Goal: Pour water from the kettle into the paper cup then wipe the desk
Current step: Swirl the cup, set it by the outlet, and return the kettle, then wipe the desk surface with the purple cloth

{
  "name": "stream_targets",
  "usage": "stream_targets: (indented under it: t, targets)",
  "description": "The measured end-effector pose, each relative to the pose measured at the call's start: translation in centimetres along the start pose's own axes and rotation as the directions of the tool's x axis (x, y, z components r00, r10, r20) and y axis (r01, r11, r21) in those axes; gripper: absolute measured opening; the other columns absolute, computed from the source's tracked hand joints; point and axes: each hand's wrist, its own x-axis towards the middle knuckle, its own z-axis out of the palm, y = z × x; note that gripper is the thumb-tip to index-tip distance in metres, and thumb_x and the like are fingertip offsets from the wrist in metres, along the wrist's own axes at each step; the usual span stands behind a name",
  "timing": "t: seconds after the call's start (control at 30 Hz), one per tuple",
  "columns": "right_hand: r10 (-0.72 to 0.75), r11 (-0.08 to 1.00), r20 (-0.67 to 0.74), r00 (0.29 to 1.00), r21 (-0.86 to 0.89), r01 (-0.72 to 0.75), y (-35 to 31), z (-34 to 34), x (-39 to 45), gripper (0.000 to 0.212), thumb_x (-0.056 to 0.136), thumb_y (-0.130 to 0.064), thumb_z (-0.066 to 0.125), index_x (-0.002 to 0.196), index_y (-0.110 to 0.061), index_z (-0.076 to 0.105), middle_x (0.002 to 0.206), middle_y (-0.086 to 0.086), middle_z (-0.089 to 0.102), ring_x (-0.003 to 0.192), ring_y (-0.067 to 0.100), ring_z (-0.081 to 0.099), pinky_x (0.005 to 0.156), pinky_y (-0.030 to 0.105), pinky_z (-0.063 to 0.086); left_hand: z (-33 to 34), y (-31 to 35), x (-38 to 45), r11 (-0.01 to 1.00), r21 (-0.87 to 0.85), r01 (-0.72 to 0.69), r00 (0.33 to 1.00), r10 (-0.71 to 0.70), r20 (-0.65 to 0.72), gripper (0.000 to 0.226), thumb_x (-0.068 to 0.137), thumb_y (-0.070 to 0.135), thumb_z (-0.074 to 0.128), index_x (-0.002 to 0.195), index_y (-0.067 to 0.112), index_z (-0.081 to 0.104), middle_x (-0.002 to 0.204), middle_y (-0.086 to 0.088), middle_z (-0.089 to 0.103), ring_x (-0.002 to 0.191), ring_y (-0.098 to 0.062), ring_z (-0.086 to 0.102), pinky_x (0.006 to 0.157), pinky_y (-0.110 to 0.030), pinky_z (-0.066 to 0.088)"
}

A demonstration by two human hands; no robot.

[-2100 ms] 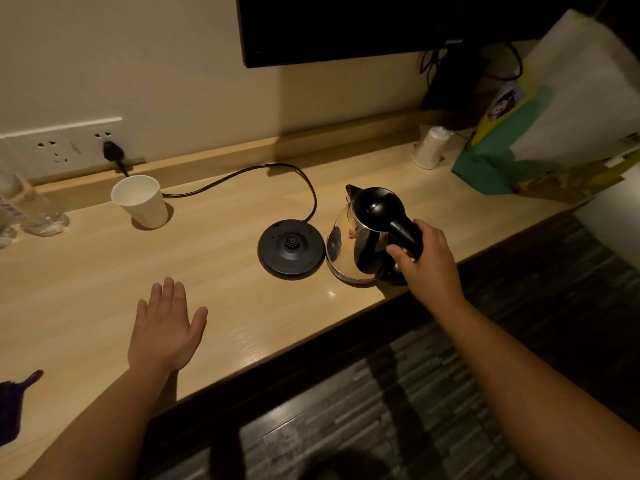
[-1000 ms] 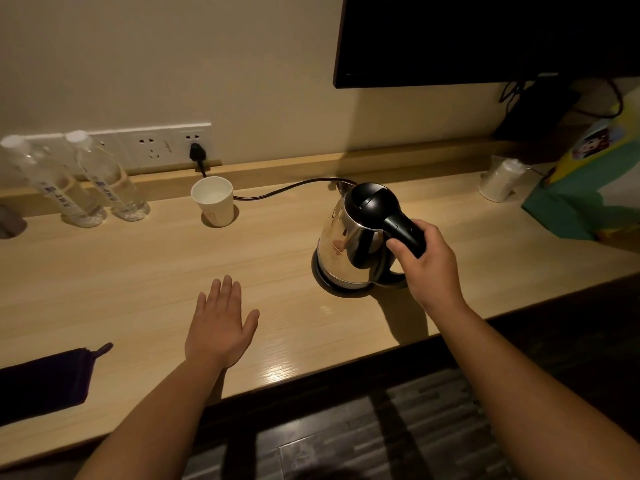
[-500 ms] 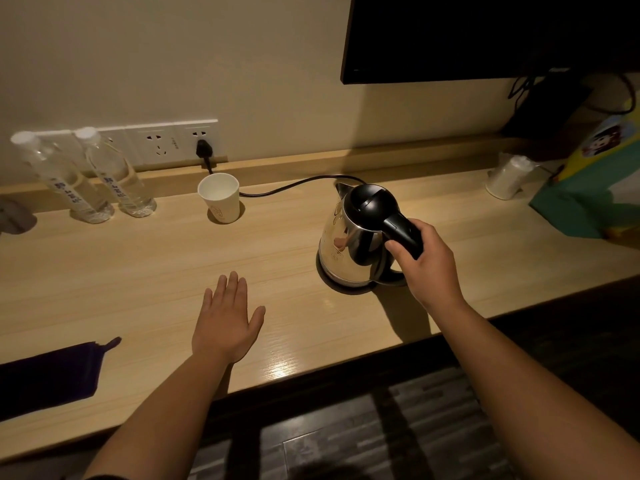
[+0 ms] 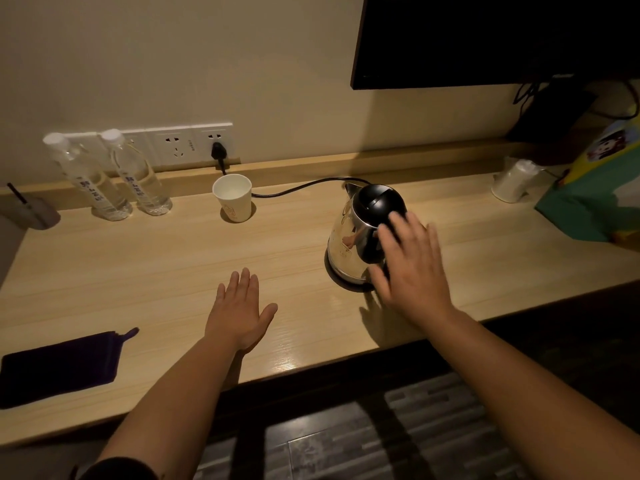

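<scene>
Left hand (image 4: 239, 306) flat on table (image 4: 138, 271), fingers spread, holding nothing; dark cloth (image 4: 59, 368) at near left edge. Right hand (image 4: 412, 268) open, blurred, beside kettle (image 4: 360, 237) on its base, gripping nothing. Paper cup (image 4: 232, 199) upright near wall, beside water bottles (image 4: 114, 174). Likely next: reach cloth, wipe with flat, overlapping strokes

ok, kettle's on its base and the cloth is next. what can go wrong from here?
1. The cord runs right behind the paper cup; a wipe that snags it could tip the cup.
2. The right hand is open and blurred beside the kettle; a knock could shift it on the base.
3. The dark cloth lies at the desk's front edge, far left of the left hand; a careless grab could drag it off.
</scene>
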Motion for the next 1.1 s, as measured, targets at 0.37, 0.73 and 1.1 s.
stream_targets:
  t: [0.37,0.73,1.1]
  targets:
    - [-0.214,0.970,0.360,0.908,0.189,0.153,-12.4,6.6,-2.3,0.066,0.094,-0.050,0.036,0.147,-0.011,0.028,0.155,0.009,0.028,0.145,0.026,0.012,0.113,0.039,-0.005,-1.8,-3.1,-9.4,0.964,-0.006,0.265,0.959,-0.264,-0.106,0.086,0.089,0.065,0.010,0.152,0.009,-0.006,0.161,-0.011,-0.012,0.145,-0.026,-0.019,0.117,-0.046,-0.012]
    - [-0.468,0.874,0.295,0.833,0.292,0.388,-30.3,8.9,1.3,0.067,0.095,-0.054,0.029,0.148,-0.012,0.026,0.157,0.010,0.023,0.145,0.027,0.012,0.112,0.037,-0.005,-2.4,-18.5,-19.3,0.833,-0.074,0.548,0.811,-0.551,-0.196,0.086,0.089,0.064,0.010,0.152,0.007,-0.001,0.161,-0.014,-0.003,0.147,-0.027,-0.009,0.117,-0.044,-0.009]
    - [-0.636,0.770,0.328,0.699,0.334,0.544,-43.8,12.4,2.0,0.065,0.093,-0.053,0.034,0.142,-0.011,0.033,0.149,0.011,0.036,0.138,0.029,0.025,0.114,0.047,0.017,-0.1,-28.4,-22.1,0.753,-0.218,0.621,0.725,-0.657,-0.205,0.082,0.091,0.063,0.007,0.152,0.008,0.000,0.161,-0.014,-0.001,0.147,-0.027,-0.007,0.116,-0.043,-0.008]
